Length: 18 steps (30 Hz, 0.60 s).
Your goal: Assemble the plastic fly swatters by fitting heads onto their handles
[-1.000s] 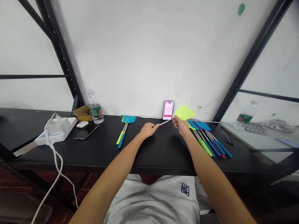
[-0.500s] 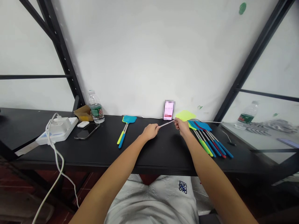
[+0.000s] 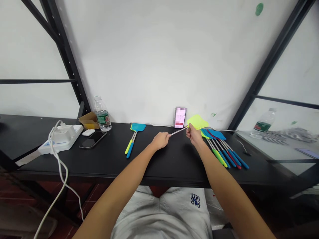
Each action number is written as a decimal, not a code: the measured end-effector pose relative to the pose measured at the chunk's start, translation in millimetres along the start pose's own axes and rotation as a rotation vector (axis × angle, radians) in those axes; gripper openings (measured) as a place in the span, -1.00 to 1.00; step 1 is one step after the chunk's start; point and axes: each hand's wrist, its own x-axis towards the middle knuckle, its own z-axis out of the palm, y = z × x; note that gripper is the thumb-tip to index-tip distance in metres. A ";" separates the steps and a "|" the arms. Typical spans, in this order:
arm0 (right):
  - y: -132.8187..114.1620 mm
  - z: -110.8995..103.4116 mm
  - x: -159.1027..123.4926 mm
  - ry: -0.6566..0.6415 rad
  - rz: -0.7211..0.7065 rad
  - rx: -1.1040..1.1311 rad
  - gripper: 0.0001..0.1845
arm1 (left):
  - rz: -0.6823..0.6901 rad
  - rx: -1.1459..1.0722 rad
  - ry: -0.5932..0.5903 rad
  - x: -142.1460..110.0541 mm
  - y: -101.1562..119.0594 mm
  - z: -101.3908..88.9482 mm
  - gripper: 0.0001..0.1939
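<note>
Both grips closed on one yellow swatter, held over the tabletop, far side, centre-right. Left hand wraps the near-left end of the metal shaft; right hand pinches beside the head. Bare shaft shows between them. Handle hidden, probably inside the left fist; can't be sure at this angle. A fanned group of swatters lies just right; a blue-and-yellow pair lies left. Step in hand, as I judge it: two-handed work along the shaft. Next move calls for both grips firm, shaft in line, head clear of the upright phone.
</note>
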 end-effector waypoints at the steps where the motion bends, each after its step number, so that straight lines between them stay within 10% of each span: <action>1: -0.1 0.2 -0.5 -0.009 0.006 0.004 -0.61 | -0.004 0.003 -0.001 -0.6 0.4 -0.5 -0.63; 18: 8.4 2.2 4.1 0.115 -0.036 -0.130 -0.72 | -0.029 0.069 -0.014 -1.2 4.6 1.1 -0.60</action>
